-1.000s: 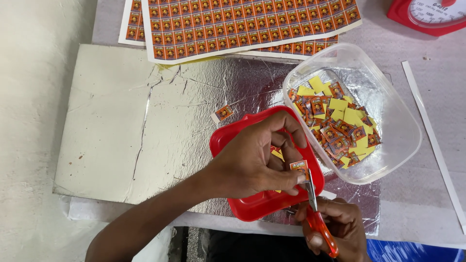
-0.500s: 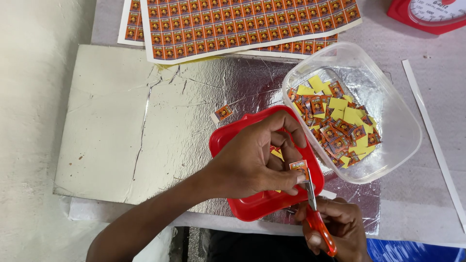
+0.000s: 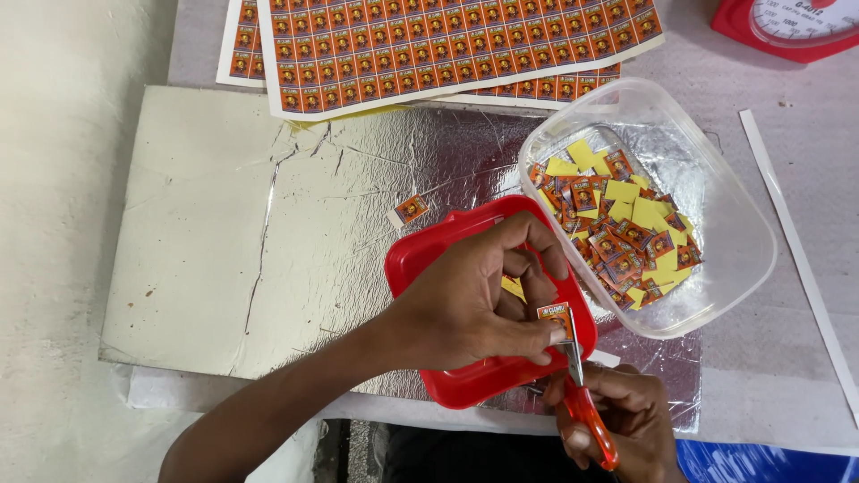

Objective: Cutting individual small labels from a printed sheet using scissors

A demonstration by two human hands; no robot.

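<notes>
The small orange label (image 3: pixel 555 313) sat pinched in the fingertips of my left hand (image 3: pixel 465 304), over the red lid (image 3: pixel 429 259). My right hand (image 3: pixel 626 420) was closed around the orange-handled scissors (image 3: pixel 586 407), blades at the label's edge. Just beside the lid stood the clear tub (image 3: pixel 734 224) of cut labels; uncut printed sheets (image 3: pixel 447 49) lay further back on the worktop (image 3: pixel 796 358).

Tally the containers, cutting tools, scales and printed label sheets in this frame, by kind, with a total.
Clear plastic tub of cut labels: 1
Red tray under the left hand: 1
Orange-handled scissors in the right hand: 1
Red scale: 1
Printed label sheets, stacked: at least 2
Total: at least 6
</notes>
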